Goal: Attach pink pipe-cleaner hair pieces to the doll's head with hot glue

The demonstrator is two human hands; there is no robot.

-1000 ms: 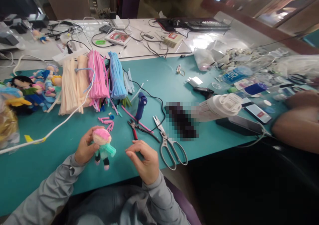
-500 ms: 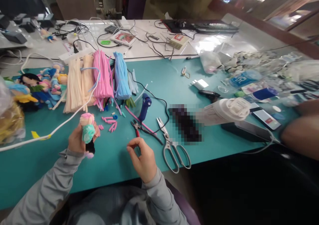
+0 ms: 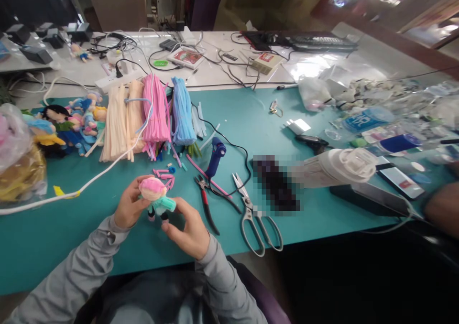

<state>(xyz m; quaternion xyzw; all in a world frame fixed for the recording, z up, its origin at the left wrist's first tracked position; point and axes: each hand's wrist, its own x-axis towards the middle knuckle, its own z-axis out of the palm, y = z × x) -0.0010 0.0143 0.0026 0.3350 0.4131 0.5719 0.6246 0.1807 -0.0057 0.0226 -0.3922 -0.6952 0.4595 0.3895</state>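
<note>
Just right of the scissors [image 3: 247, 203], coarse squares blur a dark object [image 3: 276, 183] beyond recognition and swallow the nearest end of the cup [image 3: 335, 165]. Farther right of the scissors, the phone [image 3: 401, 178] is too small to read, and the edge cuts off another person's limb [image 3: 442, 204]. Far left of the scissors, the edge crops a bag [image 3: 27, 171]. Nearer on that side, the doll [image 3: 154, 195] hides some fingers of the left hand [image 3: 129, 204] and right hand [image 3: 190, 228].

The green worktop [image 3: 82, 233] carries cream strips [image 3: 115, 123], pink strips [image 3: 156, 116] and blue strips [image 3: 182, 116] in bundles, heaped dolls [image 3: 66, 132], small pink pieces [image 3: 165, 176], red-handled pliers [image 3: 205, 202], silver scissors [image 3: 247, 201] and a white plug adapter [image 3: 299, 126].
</note>
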